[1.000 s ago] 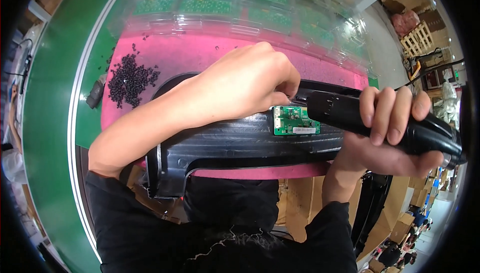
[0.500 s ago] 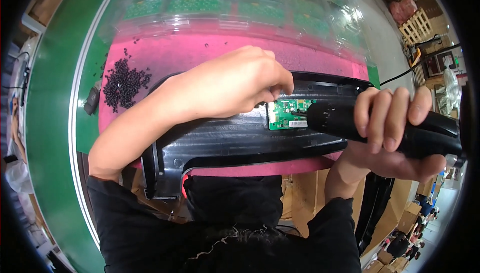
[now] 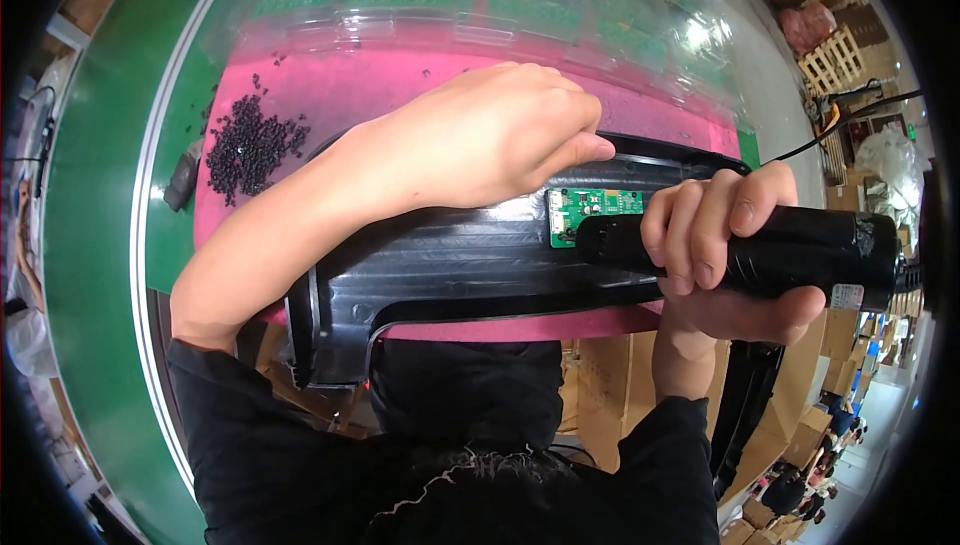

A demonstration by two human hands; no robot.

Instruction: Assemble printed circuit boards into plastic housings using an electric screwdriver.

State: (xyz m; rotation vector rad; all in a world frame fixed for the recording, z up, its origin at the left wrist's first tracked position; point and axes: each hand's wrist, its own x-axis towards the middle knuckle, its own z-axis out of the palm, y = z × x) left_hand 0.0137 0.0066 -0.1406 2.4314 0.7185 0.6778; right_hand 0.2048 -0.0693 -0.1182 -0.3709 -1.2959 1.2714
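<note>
A long black plastic housing [image 3: 455, 265] lies across the work surface, with a small green circuit board [image 3: 597, 202] inside it. My right hand [image 3: 715, 230] is wrapped around a black electric screwdriver [image 3: 825, 250], held nearly level. Its nose covers the lower part of the board, and its tip points at the board's lower left corner. Above the housing, just up and left of the board, my left hand [image 3: 515, 130] is closed with curled fingers. Whatever its fingers hold, if anything, is hidden from view.
A pile of small black screws [image 3: 245, 150] lies on the pink mat [image 3: 350, 80] at the left, beside a dark lump [image 3: 181, 185]. Clear plastic trays [image 3: 430, 0] of green boards stand at the back. A cable [image 3: 850, 117] hangs at the right.
The screwdriver has moved left, bringing its tip from mid-board to the lower left corner. My left hand has shifted slightly up and right, away from the board.
</note>
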